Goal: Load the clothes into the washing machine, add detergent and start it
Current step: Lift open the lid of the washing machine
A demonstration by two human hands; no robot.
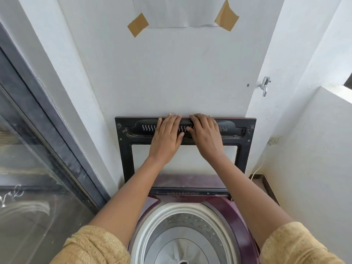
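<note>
A maroon top-loading washing machine [236, 212] stands below me against the wall. Its black-framed lid [123, 149] is raised upright, leaning toward the white wall. My left hand [166, 136] and my right hand [205, 136] both lie on the lid's top bar, fingers curled over its upper edge. The steel drum [182, 225] is open beneath my arms, and something pale lies at its bottom. No detergent shows in view.
A dark-framed glass door [38, 168] fills the left side. A metal tap [264, 86] sticks out of the wall at the right, above a low white parapet [314, 149]. A paper sheet [181, 12] is taped to the wall above.
</note>
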